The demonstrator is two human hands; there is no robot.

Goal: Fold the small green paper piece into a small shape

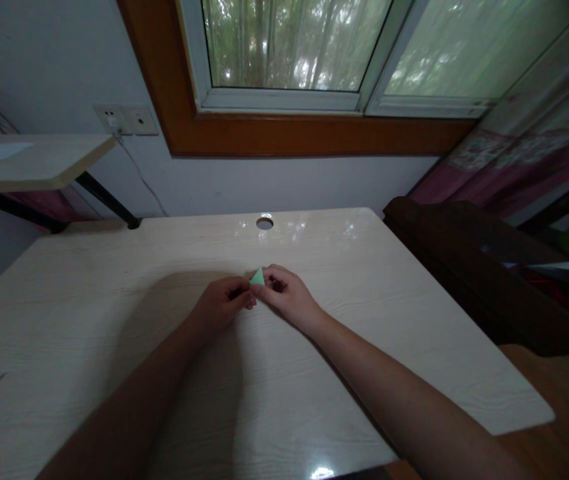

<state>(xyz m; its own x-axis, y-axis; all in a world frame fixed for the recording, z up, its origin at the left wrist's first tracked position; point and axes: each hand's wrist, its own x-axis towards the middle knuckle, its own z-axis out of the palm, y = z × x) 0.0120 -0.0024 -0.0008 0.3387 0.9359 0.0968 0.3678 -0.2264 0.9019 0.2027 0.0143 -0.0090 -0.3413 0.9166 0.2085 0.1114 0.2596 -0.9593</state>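
Though forearms [389, 377] apart, hands [220, 303] [291, 297] at green triangle [258, 277]

Window [289, 50] beside patterned curtain [507, 143].

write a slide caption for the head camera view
Left hand and right hand meet at a small green triangular piece over a pale desk near a window.

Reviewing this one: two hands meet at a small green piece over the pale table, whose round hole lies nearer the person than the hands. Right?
Not quite: the head view shows the round hole beyond the left hand and right hand, near the far edge of the pale table. The hands do meet at the small green piece over it.
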